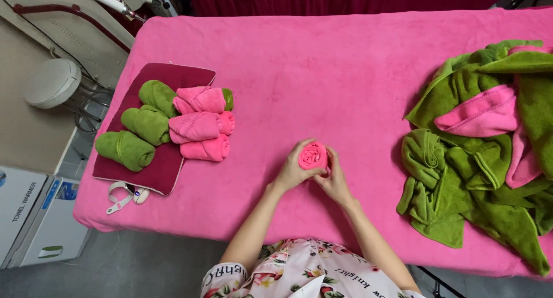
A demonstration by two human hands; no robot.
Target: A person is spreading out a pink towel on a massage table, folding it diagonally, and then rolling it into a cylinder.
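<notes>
A rolled pink towel (313, 155) was gripped by the left hand (292, 172) and right hand (333, 180), fingers closed; rolled towels (173, 125) lay at nine o'clock.

Open bed (345, 61) between rolled towels (173, 122) and loose heap (489, 148).

Single head-worn view, looking steeply down from above the near edge.

Aimed away from the body across a bed covered in bright pink plush cloth (322, 61), near enough to fill most of the width. Centred on the left hand (295, 170) and right hand (334, 180); dark red flat cushion (167, 165) bearing rolled towels at far left, heap of loose green and pink towels (489, 159) cut off at the right edge. No second view to overlap.
</notes>
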